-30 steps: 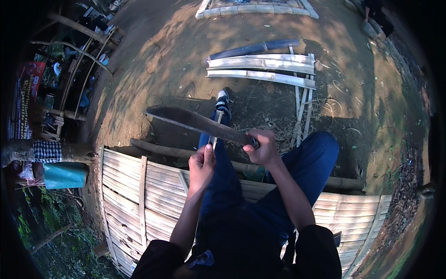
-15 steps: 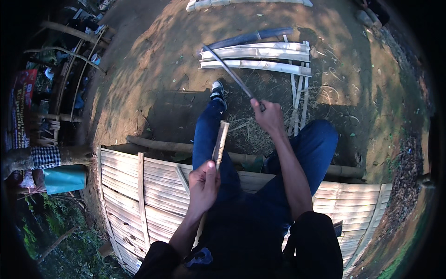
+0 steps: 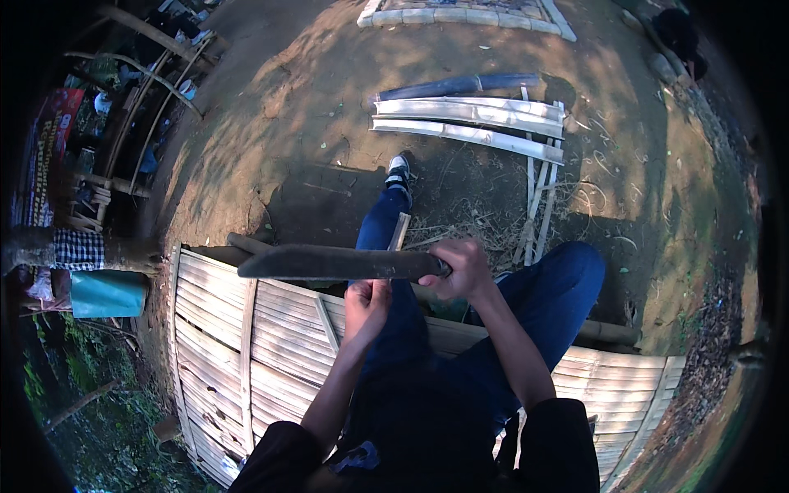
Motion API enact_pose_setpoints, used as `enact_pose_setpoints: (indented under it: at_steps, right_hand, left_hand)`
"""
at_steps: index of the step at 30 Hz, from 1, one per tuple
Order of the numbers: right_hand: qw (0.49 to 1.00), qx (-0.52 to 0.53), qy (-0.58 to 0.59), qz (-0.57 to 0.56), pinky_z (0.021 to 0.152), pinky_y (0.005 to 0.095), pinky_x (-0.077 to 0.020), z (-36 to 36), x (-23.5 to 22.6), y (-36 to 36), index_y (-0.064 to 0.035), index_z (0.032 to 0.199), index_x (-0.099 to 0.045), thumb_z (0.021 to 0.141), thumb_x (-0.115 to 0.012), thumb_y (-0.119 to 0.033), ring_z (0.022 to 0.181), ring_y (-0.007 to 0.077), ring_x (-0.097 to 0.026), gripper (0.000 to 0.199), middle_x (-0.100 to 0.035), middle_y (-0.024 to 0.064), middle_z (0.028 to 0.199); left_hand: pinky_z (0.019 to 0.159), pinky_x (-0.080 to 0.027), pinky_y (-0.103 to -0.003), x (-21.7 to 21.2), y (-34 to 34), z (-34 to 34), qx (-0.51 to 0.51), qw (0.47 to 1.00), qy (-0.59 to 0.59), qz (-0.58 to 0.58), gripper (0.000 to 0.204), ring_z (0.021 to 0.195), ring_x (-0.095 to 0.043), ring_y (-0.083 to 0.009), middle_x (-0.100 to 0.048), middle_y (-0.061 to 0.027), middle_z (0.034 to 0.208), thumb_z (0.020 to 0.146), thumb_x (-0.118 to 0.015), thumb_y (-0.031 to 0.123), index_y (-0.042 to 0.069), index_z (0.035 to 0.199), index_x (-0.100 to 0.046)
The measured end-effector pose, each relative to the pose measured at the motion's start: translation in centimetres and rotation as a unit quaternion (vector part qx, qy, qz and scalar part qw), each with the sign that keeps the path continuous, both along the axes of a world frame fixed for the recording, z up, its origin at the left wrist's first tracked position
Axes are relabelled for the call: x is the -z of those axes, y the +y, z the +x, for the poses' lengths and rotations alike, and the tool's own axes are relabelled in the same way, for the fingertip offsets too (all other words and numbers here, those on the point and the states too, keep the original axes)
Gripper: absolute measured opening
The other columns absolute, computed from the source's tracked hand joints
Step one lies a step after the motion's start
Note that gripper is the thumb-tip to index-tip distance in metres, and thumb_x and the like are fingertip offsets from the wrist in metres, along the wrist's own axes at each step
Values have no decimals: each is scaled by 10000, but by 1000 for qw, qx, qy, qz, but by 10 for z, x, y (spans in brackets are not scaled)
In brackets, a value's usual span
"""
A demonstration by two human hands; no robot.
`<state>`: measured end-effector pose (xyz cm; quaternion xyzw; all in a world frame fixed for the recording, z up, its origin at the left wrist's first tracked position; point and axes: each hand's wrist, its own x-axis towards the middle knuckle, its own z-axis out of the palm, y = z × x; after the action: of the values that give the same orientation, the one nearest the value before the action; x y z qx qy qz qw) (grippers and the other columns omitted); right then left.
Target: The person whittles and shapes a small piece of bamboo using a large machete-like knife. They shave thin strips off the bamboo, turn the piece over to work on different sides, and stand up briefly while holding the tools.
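Note:
My right hand [image 3: 462, 269] is wrapped round the handle of a machete [image 3: 341, 263]. Its broad dark blade lies nearly level across the view, tip to the left, passing over my left hand and my thigh. Closed on a narrow bamboo strip [image 3: 399, 232], my left hand [image 3: 366, 308] sits just below the blade. The strip's upper end shows above the blade; the blade hides its middle, so I cannot tell whether the two touch.
I sit on a bamboo slat bench [image 3: 288, 345]. Ahead on the dirt lie split bamboo lengths [image 3: 468, 123], thin strips [image 3: 538, 209] and shavings [image 3: 460, 228]. A teal sheet [image 3: 108, 293] hangs at left. Another person [image 3: 678, 41] is at the far right.
The machete has swung from pointing up and away to lying level across, above my left hand. My right hand has come down and nearer. My left hand keeps hold of the bamboo strip.

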<state>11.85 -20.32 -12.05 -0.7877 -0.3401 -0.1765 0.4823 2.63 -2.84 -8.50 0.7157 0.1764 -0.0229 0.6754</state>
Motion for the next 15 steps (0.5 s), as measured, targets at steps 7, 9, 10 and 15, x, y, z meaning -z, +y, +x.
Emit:
enact_pose_setpoints:
  at_steps: [7,9,10,15]
  right_hand:
    - [997,-10,-45,-57,406,356,-395,-1,-7,3,-51,575,-515,787,-498,-700,423,247,-519,683,-452,70,498]
    - [998,-21,-39,-48,406,357,-391,-5,-7,0,-49,571,-507,788,-480,-713,415,248,-510,699,-450,68,498]
    - [998,-26,-37,-34,407,360,-385,-3,-4,3,-47,567,-499,787,-469,-722,416,252,-510,710,-453,67,501]
    - [998,-26,-30,-42,408,360,-380,-1,-3,0,-46,572,-508,792,-458,-722,417,258,-513,713,-461,71,502]
  left_hand:
    - [582,-450,-354,6,-20,-7,-16,969,-159,189,90,656,-606,-217,-623,-147,745,877,-534,24,-21,881,-612]
    - [687,-466,-396,6,-20,-11,9,965,-126,230,105,789,-618,-327,-628,-180,825,866,-537,34,-21,910,-616]
    - [701,-467,-401,4,-20,-11,3,968,-125,216,109,799,-613,-344,-627,-183,829,865,-539,39,-20,913,-617]
    - [712,-469,-402,6,-24,-7,-8,969,-137,207,109,799,-613,-348,-623,-186,827,864,-538,42,-15,911,-619]
